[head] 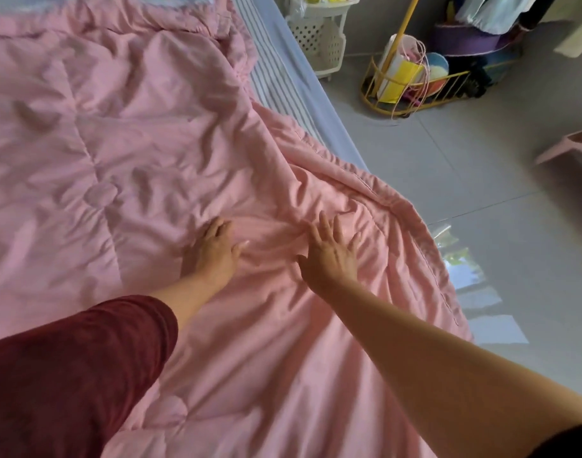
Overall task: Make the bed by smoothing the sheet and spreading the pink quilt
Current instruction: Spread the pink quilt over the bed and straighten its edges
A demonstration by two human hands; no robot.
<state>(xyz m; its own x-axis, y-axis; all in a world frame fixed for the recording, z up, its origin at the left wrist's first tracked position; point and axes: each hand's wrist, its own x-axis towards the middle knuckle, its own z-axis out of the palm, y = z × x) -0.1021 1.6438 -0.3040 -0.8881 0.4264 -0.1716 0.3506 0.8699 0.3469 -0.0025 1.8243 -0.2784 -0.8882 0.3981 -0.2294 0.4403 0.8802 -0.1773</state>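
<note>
Across the bed lies the pink quilt (124, 153), bunched into folds between and just beyond both hands. Left hand (215, 251) and right hand (332, 254) press flat, fingers spread, gripping nothing. Its loose edge runs right of the right hand, the nearer one, above the striped sheet (276, 74).

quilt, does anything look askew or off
Yes. The quilt lies askew: its right edge runs diagonally, leaving the striped sheet bare at the top while the lower part overhangs the bed. It bunches into wrinkles between the left hand and right hand.
</note>
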